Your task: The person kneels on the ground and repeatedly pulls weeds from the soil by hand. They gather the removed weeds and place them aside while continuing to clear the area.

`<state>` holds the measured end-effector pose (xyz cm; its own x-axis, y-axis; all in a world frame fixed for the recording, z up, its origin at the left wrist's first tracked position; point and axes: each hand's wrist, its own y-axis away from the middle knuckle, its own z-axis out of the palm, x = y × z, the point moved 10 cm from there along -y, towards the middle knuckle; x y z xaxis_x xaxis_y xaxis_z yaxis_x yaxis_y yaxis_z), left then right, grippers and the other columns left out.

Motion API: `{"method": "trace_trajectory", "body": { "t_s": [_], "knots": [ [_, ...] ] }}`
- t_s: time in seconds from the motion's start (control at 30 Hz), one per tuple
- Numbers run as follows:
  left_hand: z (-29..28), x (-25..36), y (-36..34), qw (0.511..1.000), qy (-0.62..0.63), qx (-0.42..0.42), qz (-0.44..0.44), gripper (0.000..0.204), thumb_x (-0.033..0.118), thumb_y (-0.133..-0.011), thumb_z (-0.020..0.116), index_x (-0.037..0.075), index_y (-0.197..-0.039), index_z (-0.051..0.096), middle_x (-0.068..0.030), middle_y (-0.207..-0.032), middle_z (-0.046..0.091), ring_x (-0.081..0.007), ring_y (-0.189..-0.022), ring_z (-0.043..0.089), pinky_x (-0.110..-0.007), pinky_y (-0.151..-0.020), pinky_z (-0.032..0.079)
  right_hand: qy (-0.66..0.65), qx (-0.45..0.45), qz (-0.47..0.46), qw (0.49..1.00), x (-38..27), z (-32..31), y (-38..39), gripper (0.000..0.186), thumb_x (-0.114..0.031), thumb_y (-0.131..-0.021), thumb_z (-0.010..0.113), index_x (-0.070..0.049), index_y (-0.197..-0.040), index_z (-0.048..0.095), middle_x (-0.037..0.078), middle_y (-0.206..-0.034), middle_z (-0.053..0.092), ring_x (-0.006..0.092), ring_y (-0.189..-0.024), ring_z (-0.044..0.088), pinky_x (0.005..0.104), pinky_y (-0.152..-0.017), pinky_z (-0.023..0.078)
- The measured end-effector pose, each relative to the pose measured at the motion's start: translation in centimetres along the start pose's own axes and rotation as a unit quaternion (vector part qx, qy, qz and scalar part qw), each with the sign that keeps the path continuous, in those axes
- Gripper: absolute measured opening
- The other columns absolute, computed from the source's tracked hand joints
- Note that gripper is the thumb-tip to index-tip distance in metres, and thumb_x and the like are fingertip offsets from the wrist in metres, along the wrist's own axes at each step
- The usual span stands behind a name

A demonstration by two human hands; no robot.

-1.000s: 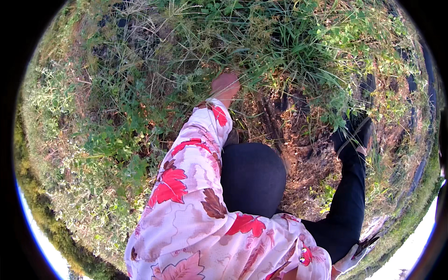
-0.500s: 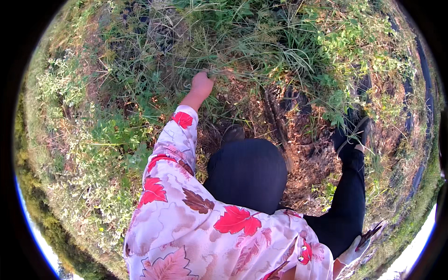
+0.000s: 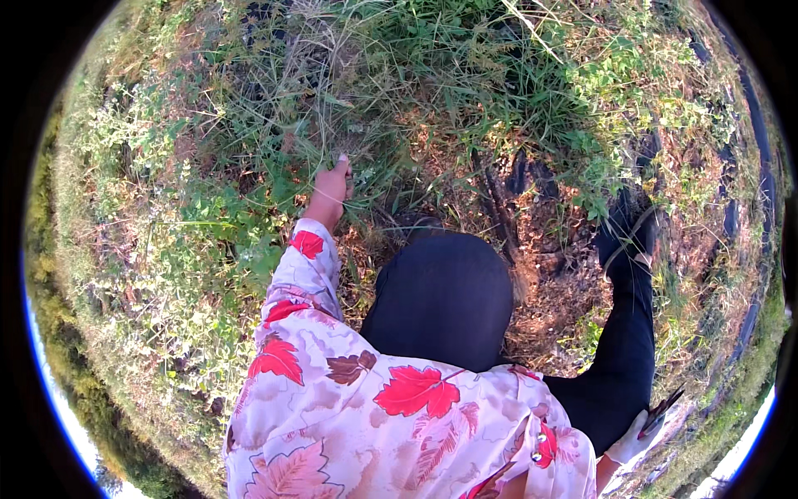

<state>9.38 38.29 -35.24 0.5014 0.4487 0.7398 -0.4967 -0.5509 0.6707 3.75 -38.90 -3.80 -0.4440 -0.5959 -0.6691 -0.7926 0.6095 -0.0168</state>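
Note:
My bare left hand (image 3: 332, 186), in a floral sleeve, is closed on a bunch of thin grass (image 3: 337, 133) left of centre, just beyond my bent knee (image 3: 439, 295) in dark trousers. My right hand (image 3: 632, 441), in a white glove at the lower right edge, is closed round a dark, thin tool (image 3: 665, 403) beside my leg; its exact kind is unclear.
Dense weeds and grass (image 3: 515, 75) surround me, with bare soil and dry litter (image 3: 540, 249) beside my knee. My right foot (image 3: 623, 233) rests in dark footwear among the plants. Long dark plastic strips or tubes (image 3: 759, 150) run along the right side, and greenery rims the left.
My left hand has moved left and then back down toward me, drawing grass stems with it. The bent knee shows more. My right hand stays low at the right edge.

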Motion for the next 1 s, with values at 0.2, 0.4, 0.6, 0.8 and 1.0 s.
{"method": "trace_trajectory", "body": {
  "t_s": [0.2,0.4,0.6,0.8,1.0],
  "knots": [
    [0.7,-1.3,2.0,1.000,0.020,0.019,0.007,0.030,0.030,-0.086,0.059,0.006,-0.071,0.048,-0.0024,-0.065,0.045,-0.0133,-0.045,0.039,-0.028,-0.038,0.028,0.009,-0.013,-0.024,1.000,-1.5,0.9,0.4,0.051,-0.013,-0.088,0.057,0.006,-0.130,0.035,0.018,-0.124,0.049,0.0245,-0.113,0.048,0.0350,-0.099,0.034],
    [-6.3,-3.1,5.3,0.998,-0.012,0.053,-0.019,0.028,0.036,-0.087,0.057,0.012,-0.076,0.051,0.0001,-0.065,0.047,-0.0117,-0.049,0.044,-0.027,-0.042,0.035,-0.012,0.009,0.004,1.000,-0.1,0.4,0.3,0.050,-0.014,-0.088,0.057,0.007,-0.129,0.037,0.019,-0.124,0.049,0.0249,-0.113,0.048,0.0354,-0.099,0.034],
    [-15.5,-7.0,8.8,0.990,0.121,0.043,-0.062,0.021,0.033,-0.084,0.063,0.014,-0.089,0.056,0.0029,-0.071,0.051,-0.0107,-0.053,0.046,-0.025,-0.045,0.039,0.012,-0.013,-0.023,1.000,-0.9,0.6,0.3,0.053,-0.017,-0.088,0.059,0.006,-0.129,0.036,0.020,-0.126,0.047,0.0256,-0.114,0.047,0.0352,-0.098,0.034],
    [-20.9,-12.4,9.7,0.847,-0.530,0.008,0.043,0.035,0.035,-0.079,0.065,0.005,-0.097,0.062,-0.0132,-0.075,0.063,-0.0307,-0.070,0.061,-0.042,-0.065,0.047,-0.040,-0.004,-0.002,0.999,0.5,0.7,-0.1,0.051,-0.014,-0.089,0.057,0.004,-0.131,0.035,0.017,-0.126,0.047,0.0239,-0.114,0.046,0.0339,-0.098,0.033],
    [-9.9,-13.3,8.7,0.710,-0.681,-0.178,0.017,0.030,0.034,-0.082,0.058,0.009,-0.096,0.064,-0.0219,-0.089,0.063,-0.0405,-0.086,0.059,-0.045,-0.074,0.047,-0.049,-0.001,-0.020,0.999,-3.4,1.9,0.6,0.048,-0.006,-0.088,0.052,0.003,-0.132,0.035,0.012,-0.120,0.049,0.0195,-0.110,0.047,0.0312,-0.098,0.032]
  ]
}}
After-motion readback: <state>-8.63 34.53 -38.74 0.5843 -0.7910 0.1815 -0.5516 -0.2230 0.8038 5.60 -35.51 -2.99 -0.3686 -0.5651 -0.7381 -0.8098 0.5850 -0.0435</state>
